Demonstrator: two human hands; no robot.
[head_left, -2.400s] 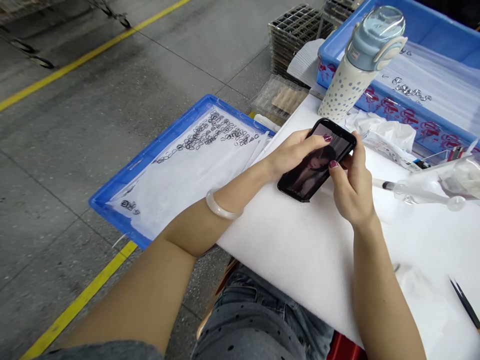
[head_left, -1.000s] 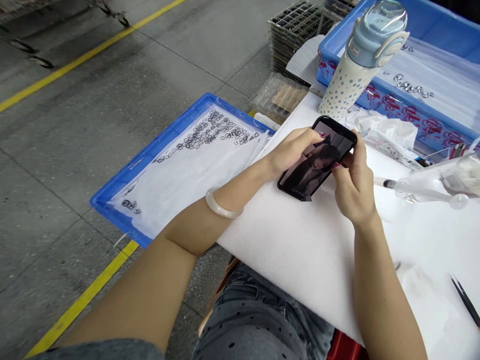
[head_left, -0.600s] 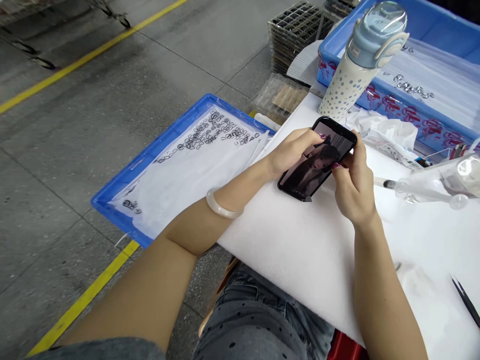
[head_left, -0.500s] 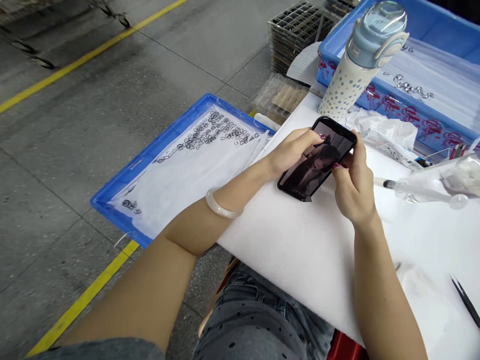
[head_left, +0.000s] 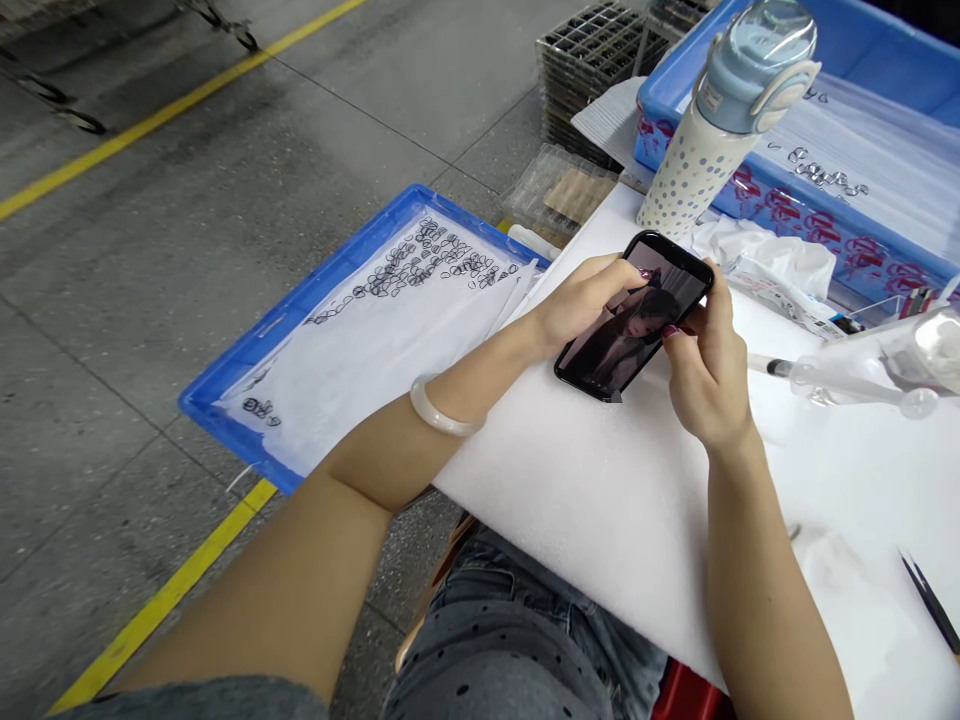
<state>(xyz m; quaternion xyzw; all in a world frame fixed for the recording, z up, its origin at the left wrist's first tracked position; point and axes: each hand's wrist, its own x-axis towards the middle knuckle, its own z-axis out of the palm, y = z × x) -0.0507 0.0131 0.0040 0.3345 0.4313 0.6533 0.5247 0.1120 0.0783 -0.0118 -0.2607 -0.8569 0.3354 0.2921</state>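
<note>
A black smartphone is held tilted over the white-covered table, its screen lit with a dark picture of a person. My left hand grips its left side, thumb on the upper part of the screen. On the other side, my right hand holds the right edge, with its thumb at the screen's edge. The fingers behind the phone are hidden. Just beyond the phone stands a dotted water bottle with a blue lid. A clear syringe lies to the right of my right hand.
A blue tray with small dark rings on white paper sits left of the table. At the back right is a blue bin holding more rings. Black tweezers lie at the right. Stacked crates stand on the floor behind.
</note>
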